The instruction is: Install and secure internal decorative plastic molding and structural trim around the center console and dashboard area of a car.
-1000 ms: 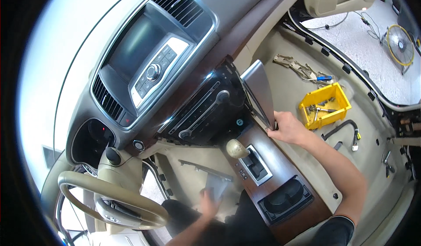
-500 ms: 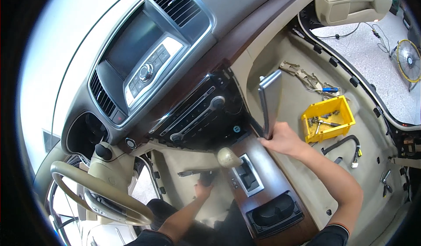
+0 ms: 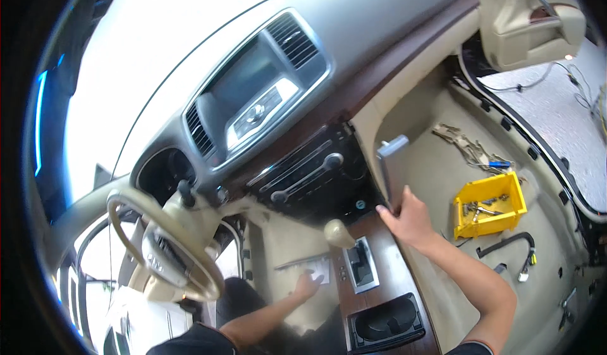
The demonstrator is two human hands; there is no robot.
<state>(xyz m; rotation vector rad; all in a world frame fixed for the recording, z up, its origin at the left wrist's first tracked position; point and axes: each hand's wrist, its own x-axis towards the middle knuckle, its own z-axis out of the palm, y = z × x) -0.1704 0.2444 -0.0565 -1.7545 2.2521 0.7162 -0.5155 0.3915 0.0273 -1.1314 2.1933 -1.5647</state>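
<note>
1. R. hand (image 3: 411,220): closed on lower end of upright grey panel (image 3: 393,173); panel rises above the fingers, looks free of the dash (judged).
2. L. hand (image 3: 307,285): over lower edge of light-grey piece (image 3: 323,268) in driver's footwell; blurred, can't tell if gripped or merely touched.
3. Done, as far as I can see: at least the R.-hand panel is off; beige trim parts (image 3: 456,140) lie loose on floor, beyond R. hand.
4. Not done: black control unit (image 3: 297,181), ahead of both hands, in place; shift knob (image 3: 337,233) and cup holder (image 3: 387,322), between the forearms, also fitted.
5. Yellow bin (image 3: 491,226) w/ small parts, black harness (image 3: 506,242): right of R. hand.
</note>
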